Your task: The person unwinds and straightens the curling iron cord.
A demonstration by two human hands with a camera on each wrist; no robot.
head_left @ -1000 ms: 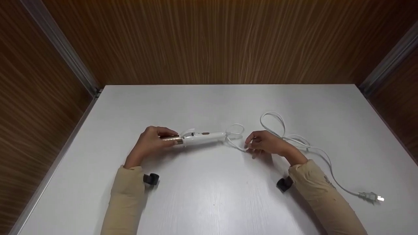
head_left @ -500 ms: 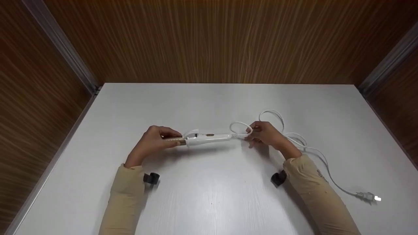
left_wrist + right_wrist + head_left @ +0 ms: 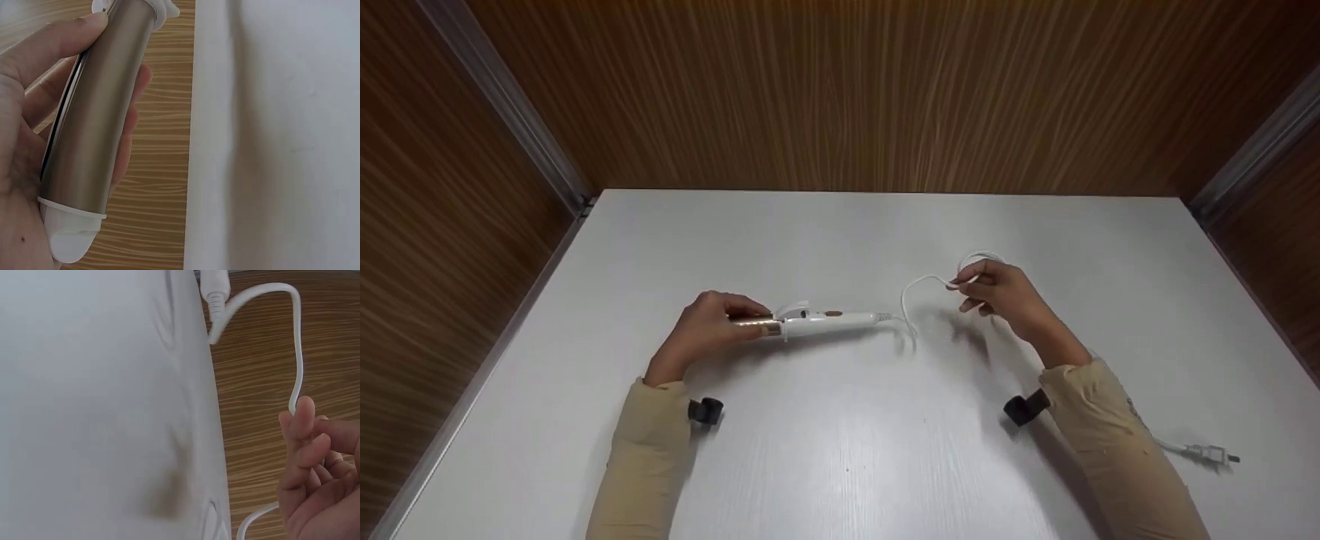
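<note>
white curling iron [image 3: 817, 321] with gold barrel lies level, its white cord [image 3: 924, 286] looping rightward.

The near half of the counter [image 3: 847, 465] lies bare between the two sleeves, open to a pass from the front. The curling iron [image 3: 817, 322] and its raised cord [image 3: 922, 289] span the middle. The plug [image 3: 1211, 453] lies near the right edge. Wood-grain walls [image 3: 840, 97] close the back and both sides.

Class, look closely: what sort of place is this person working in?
Probably a staged recording booth, not a home: a bare white table, wood-grain panel walls on three sides, and only a curling iron with its cord.
</note>
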